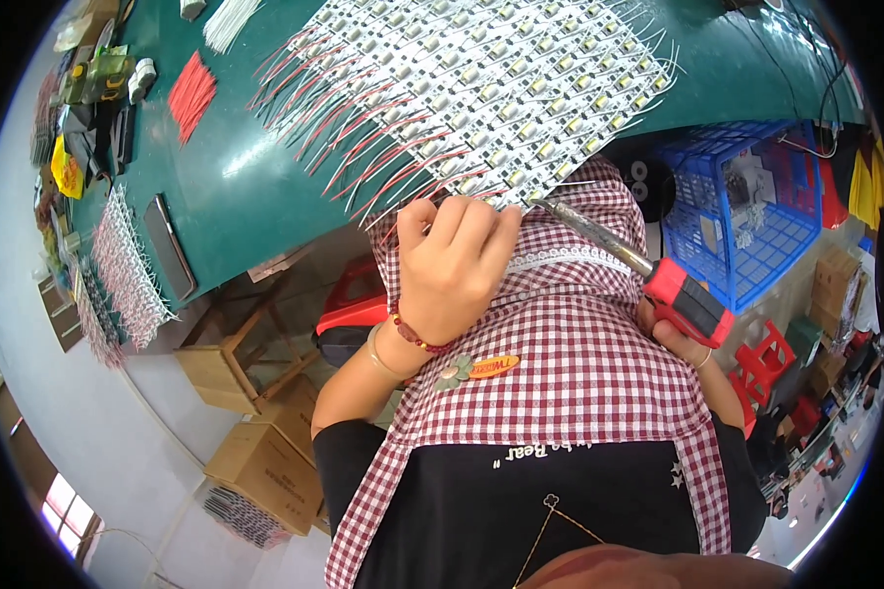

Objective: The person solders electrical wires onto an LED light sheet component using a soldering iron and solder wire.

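Note:
A large white panel of small LED circuit boards (501, 93) lies on the green table, its near corner jutting past the edge towards me. Red and white wires (349, 167) fringe its left side. My left hand (452, 260) is at that near corner, fingers curled and pressed together; what they pinch is hidden. My right hand (673, 339) is wrapped round the red and black handle of a soldering iron (695, 302). Its metal barrel points up and left, with the tip at the panel's near corner, just right of my left fingers.
On the green table (255, 221) lie a bundle of red wires (192, 96), a bundle of white wires (230, 22), a phone (170, 245) and a wired board sheet (128, 265). A blue plastic crate (742, 285) stands at the right. Cardboard boxes (260, 476) sit lower left.

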Motion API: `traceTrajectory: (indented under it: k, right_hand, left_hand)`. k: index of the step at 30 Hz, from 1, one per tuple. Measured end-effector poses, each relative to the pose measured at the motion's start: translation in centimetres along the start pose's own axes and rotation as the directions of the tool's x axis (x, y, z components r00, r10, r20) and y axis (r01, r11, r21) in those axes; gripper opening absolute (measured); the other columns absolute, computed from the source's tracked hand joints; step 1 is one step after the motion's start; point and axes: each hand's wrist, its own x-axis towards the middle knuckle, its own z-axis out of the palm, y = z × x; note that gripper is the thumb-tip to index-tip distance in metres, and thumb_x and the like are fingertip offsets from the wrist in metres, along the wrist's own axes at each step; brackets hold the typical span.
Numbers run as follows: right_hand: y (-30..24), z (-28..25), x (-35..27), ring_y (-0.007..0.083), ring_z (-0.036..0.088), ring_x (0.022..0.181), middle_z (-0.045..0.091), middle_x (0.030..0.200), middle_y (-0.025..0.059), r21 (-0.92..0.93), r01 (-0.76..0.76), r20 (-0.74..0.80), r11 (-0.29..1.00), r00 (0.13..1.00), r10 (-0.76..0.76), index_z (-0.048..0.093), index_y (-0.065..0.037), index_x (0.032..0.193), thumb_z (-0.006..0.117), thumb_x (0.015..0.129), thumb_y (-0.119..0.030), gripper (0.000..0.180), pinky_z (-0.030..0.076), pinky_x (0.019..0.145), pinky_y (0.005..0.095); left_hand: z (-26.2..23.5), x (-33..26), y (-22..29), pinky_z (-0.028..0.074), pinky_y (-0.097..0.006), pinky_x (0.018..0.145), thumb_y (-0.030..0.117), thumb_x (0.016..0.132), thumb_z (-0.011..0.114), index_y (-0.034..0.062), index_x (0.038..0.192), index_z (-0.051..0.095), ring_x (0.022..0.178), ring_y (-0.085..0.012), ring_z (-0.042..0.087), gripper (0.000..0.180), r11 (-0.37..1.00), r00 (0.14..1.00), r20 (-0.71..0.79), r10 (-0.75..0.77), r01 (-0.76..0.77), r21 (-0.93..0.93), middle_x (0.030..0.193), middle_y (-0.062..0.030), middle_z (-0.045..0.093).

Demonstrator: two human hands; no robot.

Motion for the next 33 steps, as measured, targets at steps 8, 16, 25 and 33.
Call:
traceTrajectory:
  k: [8, 16, 25, 33]
  right_hand:
    - [0.5, 0.2, 0.6, 0.0249, 0.057, 0.054, 0.059, 0.066, 0.0044, -0.106, 0.177, -0.045, 0.979, 0.982, -0.182, 0.06, -0.007, 0.074, 0.074, 0.076, -0.03, 0.027, 0.042, 0.05, 0.0344]
    - [1.9, 0.1, 0.4, 0.0248, 0.059, 0.055, 0.06, 0.067, 0.0053, -0.256, 0.272, 0.01, 0.928, 0.96, -0.279, 0.062, -0.006, 0.079, 0.074, 0.074, -0.028, 0.026, 0.043, 0.051, 0.0351]
    - [1.1, -0.1, 0.8, 0.0262, 0.06, 0.058, 0.062, 0.071, 0.0061, -0.208, 0.255, 0.024, 0.944, 0.967, -0.256, 0.064, -0.005, 0.081, 0.073, 0.076, -0.028, 0.025, 0.045, 0.052, 0.0352]
    - [0.9, -0.1, 1.0, 0.0254, 0.06, 0.057, 0.061, 0.069, 0.0053, -0.15, 0.201, -0.012, 0.968, 0.979, -0.205, 0.064, -0.005, 0.08, 0.072, 0.077, -0.028, 0.024, 0.045, 0.052, 0.0342]
  left_hand:
    - [0.5, 0.0, 0.0, 0.034, -0.034, 0.074, 0.004, 0.07, 0.067, 0.0082, 0.092, 0.071, 0.073, -0.0143, 0.055, 0.023, 1.0, 1.0, 0.017, -0.001, 0.001, 0.006, 0.075, 0.0021, 0.052]
    - [0.7, -0.4, 0.2, 0.035, -0.035, 0.074, 0.005, 0.072, 0.067, 0.0073, 0.092, 0.071, 0.073, -0.0148, 0.054, 0.021, 0.999, 1.0, 0.004, 0.017, -0.017, 0.037, 0.075, 0.0009, 0.05]
    - [0.2, -0.3, 0.0, 0.038, -0.036, 0.077, 0.009, 0.075, 0.062, -0.0001, 0.095, 0.068, 0.079, -0.0167, 0.054, 0.023, 0.997, 0.997, 0.047, 0.054, -0.057, 0.06, 0.081, -0.003, 0.052]
    - [0.4, 0.2, -0.2, 0.037, -0.034, 0.074, 0.009, 0.076, 0.064, -0.0006, 0.093, 0.068, 0.076, -0.0161, 0.053, 0.02, 0.994, 0.997, 0.039, 0.067, -0.07, 0.083, 0.078, -0.0026, 0.05]
